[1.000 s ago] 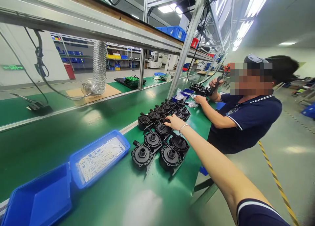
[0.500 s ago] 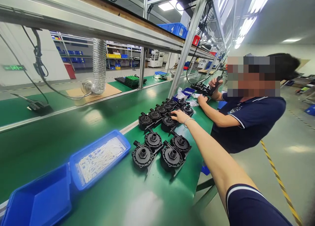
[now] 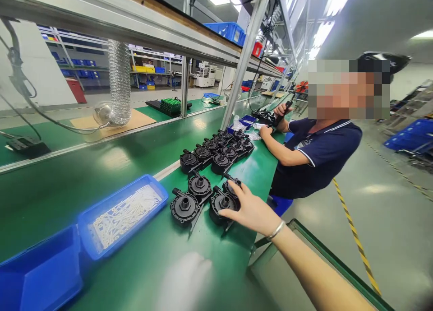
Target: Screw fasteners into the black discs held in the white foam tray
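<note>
My right hand (image 3: 252, 207), with a bracelet at the wrist, reaches in from the lower right. Its thumb and fingers are spread over the nearest right-hand pair of black round pump housings. The thumb lies by the front housing (image 3: 221, 203) of that pair, and the fingers partly cover the one behind it. Whether they touch is hard to make out. To the left stands another pair, a front pump housing (image 3: 184, 207) and a rear pump housing (image 3: 199, 183). Farther back, several more housings (image 3: 221, 160) are lined up in rows. My left hand is out of view.
A blue bin of small white parts (image 3: 83, 232) stands left, beside another blue bin (image 3: 50, 275). A co-worker (image 3: 314, 148) sits at the right, holding a dark tool (image 3: 283, 113). A metal post (image 3: 241, 67) rises from the green bench (image 3: 131, 275).
My right hand has drawn back from the rows of housings to the nearer right-hand pair, and its fingers have spread. The co-worker's head has turned. The whole view has shifted slightly.
</note>
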Demonstrator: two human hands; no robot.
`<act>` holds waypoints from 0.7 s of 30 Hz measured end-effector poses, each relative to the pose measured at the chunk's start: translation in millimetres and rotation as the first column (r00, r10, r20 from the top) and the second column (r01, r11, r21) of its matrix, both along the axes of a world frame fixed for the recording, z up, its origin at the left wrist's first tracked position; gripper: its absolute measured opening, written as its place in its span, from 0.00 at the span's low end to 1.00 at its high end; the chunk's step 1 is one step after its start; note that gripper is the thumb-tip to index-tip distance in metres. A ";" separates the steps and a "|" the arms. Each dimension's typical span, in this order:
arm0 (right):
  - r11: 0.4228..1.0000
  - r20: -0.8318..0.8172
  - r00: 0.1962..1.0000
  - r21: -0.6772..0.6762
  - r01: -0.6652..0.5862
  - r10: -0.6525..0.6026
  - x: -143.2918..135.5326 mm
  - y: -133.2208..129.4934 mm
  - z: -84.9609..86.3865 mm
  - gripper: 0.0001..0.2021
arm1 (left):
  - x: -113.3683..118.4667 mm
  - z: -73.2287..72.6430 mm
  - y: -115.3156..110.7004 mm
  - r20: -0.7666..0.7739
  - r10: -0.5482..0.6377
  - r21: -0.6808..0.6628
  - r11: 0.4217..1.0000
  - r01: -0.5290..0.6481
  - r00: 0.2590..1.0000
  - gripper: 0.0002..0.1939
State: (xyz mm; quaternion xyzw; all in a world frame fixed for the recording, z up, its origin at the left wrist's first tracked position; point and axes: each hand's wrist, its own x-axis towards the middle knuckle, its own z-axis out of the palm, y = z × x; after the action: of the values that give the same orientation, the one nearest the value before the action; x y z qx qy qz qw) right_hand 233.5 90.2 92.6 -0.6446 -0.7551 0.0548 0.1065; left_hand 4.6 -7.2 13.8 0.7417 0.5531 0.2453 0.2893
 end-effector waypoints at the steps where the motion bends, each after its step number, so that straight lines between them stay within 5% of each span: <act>1: 0.999 0.014 0.999 -0.019 0.031 -0.031 -5.1 -4.2 -4.9 0.48 | 0.5 1.4 -0.3 -0.003 -0.002 0.002 1.000 0.002 1.000 0.21; 9: 0.992 0.064 0.991 -0.020 0.121 -0.119 13.6 17.9 -18.8 0.43 | 0.7 9.4 -0.9 -0.025 -0.016 0.012 1.000 0.017 1.000 0.20; 15: 0.984 0.079 0.982 -0.029 0.175 -0.172 84.3 72.2 -20.9 0.41 | 2.2 7.4 0.5 -0.021 0.005 0.014 1.000 -0.005 1.000 0.21; 21: 0.981 0.112 0.976 -0.030 0.193 -0.189 158.4 150.9 -2.5 0.34 | 1.9 -2.2 2.9 -0.031 0.015 0.011 1.000 -0.015 0.999 0.23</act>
State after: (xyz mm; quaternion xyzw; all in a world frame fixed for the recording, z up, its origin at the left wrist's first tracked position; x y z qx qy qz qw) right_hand 391.9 241.1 90.1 -0.7183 -0.6930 0.0246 0.0569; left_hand 6.5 -4.4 11.6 0.7429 0.5618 0.2389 0.2745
